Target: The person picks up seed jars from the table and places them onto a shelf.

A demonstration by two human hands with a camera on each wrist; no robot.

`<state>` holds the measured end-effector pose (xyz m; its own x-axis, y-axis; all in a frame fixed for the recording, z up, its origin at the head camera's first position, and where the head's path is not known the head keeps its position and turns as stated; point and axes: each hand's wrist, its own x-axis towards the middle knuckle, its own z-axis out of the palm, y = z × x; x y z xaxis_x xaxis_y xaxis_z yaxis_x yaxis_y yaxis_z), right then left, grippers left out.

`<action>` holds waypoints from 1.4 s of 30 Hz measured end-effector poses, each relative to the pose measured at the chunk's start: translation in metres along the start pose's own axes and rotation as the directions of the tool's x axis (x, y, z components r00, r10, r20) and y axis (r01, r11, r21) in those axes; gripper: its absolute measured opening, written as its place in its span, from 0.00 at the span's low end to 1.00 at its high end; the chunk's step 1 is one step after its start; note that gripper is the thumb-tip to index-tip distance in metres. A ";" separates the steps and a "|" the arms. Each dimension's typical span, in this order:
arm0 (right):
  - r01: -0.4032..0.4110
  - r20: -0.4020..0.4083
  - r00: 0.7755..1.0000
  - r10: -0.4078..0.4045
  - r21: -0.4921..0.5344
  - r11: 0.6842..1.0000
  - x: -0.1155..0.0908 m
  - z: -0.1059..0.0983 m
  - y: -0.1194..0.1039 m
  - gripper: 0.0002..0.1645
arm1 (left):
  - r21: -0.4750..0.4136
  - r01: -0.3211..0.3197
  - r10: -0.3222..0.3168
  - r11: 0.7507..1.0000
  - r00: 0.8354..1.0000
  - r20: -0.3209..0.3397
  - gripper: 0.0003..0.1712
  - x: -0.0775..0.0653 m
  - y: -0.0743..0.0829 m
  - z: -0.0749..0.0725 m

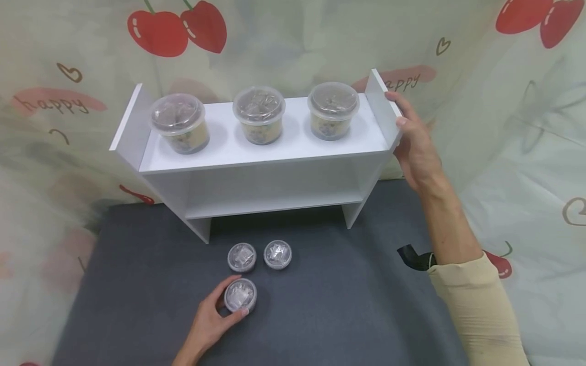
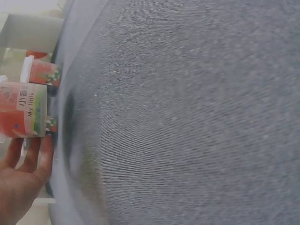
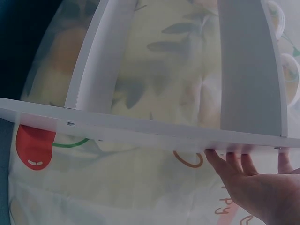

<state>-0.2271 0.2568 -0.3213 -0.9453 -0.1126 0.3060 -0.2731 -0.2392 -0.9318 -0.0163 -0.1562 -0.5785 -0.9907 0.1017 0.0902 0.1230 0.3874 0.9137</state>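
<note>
My left hand [image 1: 208, 317] grips a small round plastic tub [image 1: 240, 295] with a clear lid, thumb on the near side and fingers round the far side. In the left wrist view this tub [image 2: 21, 110] shows a red, white and green printed label. Just beyond it, two similar lidded tubs stand on the dark mat, a left one [image 1: 241, 257] and a right one [image 1: 277, 254]. At the right end of a white two-tier shelf [image 1: 274, 161], my right hand [image 1: 416, 147] presses its fingertips against the outer face of the side panel [image 3: 154, 127].
Along the shelf's top board stand three lidded tubs, a left one [image 1: 179, 124], a middle one [image 1: 259, 116] and a right one [image 1: 333, 112]. The lower board [image 1: 274, 195] sits between the side panels. A cherry-printed cloth [image 1: 293, 30] hangs behind the dark mat [image 1: 329, 315].
</note>
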 end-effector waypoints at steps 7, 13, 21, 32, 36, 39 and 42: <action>0.008 0.007 1.000 -0.008 0.013 1.000 -0.001 0.001 0.000 0.32 | -0.060 0.027 -0.029 0.998 0.999 -0.020 0.44 0.006 0.017 -0.004; -0.005 0.012 1.000 0.005 0.022 1.000 0.000 0.001 -0.001 0.31 | -0.164 0.020 -0.030 0.986 0.998 -0.055 0.43 0.012 0.020 -0.006; -0.007 0.005 1.000 0.007 0.021 1.000 -0.001 0.001 -0.001 0.32 | -0.154 -0.038 0.032 0.987 0.999 -0.042 0.44 0.023 0.029 -0.014; -0.018 0.017 1.000 0.018 0.024 1.000 0.000 0.002 -0.001 0.32 | -0.117 -0.086 0.083 0.989 0.996 -0.038 0.40 0.038 0.068 -0.024; -0.012 0.013 1.000 0.012 0.018 1.000 0.000 0.002 0.000 0.32 | -0.134 -0.075 0.067 0.988 0.996 -0.059 0.43 0.044 0.065 -0.023; -0.011 0.007 1.000 0.011 0.016 1.000 0.000 0.002 0.000 0.32 | -0.137 -0.061 0.049 0.989 0.995 -0.088 0.45 0.048 0.058 -0.024; -0.007 0.008 1.000 0.007 0.013 1.000 0.000 0.003 0.000 0.31 | -0.166 -0.061 0.042 0.984 0.993 -0.113 0.45 0.052 0.059 -0.028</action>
<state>-0.2266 0.2541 -0.3209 -0.9457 -0.1223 0.3010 -0.2640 -0.2505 -0.9314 -0.0620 -0.1543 -0.5091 -0.9849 0.0137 0.1727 0.1714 0.2233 0.9596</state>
